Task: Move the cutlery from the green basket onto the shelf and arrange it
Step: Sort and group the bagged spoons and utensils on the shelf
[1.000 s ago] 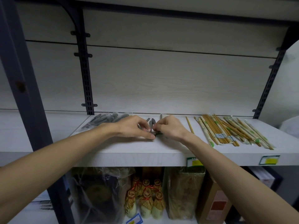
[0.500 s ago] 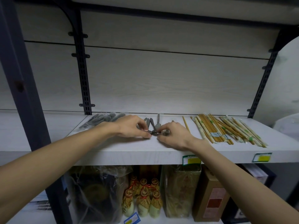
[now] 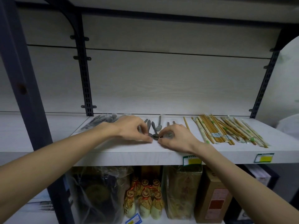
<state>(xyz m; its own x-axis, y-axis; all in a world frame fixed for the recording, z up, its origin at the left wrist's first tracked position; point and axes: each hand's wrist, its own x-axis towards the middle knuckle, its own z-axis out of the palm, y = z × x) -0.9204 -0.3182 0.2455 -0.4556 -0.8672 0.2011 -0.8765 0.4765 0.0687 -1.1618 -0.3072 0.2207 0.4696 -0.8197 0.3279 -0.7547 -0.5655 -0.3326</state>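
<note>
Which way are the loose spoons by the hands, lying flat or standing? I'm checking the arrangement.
Lying flat: the loose spoons rest on the shelf, handles fanning backward, bowls gathered between left hand and right hand.

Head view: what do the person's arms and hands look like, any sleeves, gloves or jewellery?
Both forearms are bare as far as the frame shows, with no sleeves in view. The left hand and right hand wear no gloves. No watch, bracelet or ring shows on either wrist or on the visible fingers.
</note>
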